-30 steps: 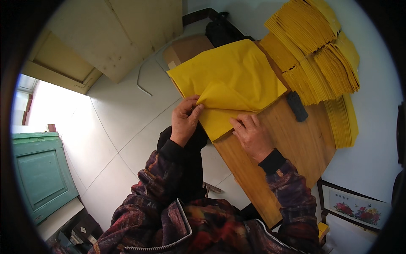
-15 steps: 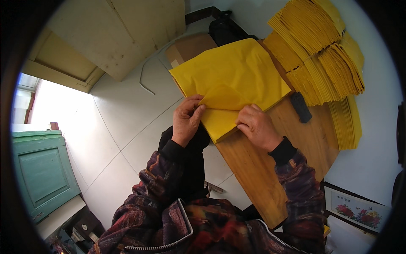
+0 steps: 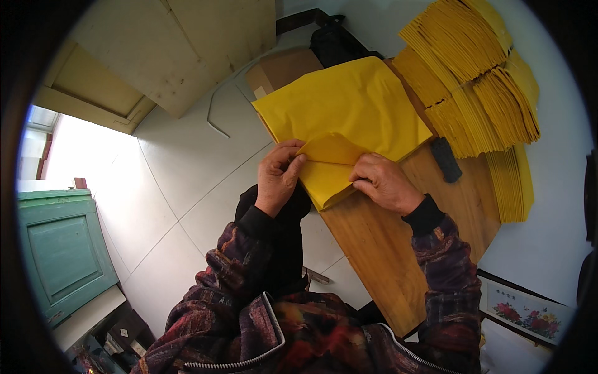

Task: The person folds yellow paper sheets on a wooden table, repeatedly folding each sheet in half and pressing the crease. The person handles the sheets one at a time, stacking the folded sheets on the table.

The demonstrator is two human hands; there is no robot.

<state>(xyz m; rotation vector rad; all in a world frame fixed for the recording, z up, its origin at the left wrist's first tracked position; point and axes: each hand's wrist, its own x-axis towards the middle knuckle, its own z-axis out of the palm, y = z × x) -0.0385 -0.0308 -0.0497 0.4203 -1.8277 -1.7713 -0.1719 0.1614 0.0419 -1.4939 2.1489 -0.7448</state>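
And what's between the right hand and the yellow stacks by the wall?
In the head view, a dark grey oblong object lies on the wooden tabletop; its kind is unclear.

A: So what was the yellow stuff, and how did it sit?

B: A yellow stack [image 3: 319, 182] of thin, matte sheets, cloth or paper, couldn't tell which. It lay along the left edge of the wooden table [image 3: 386, 249], up toward the far end, one corner pointing back down that edge.

A: Was it all flat?

B: Nope. The top sheet [image 3: 349, 93] had soft wrinkles, and its near part was lifted into a loose flap [image 3: 332, 148], with more yellow underneath.
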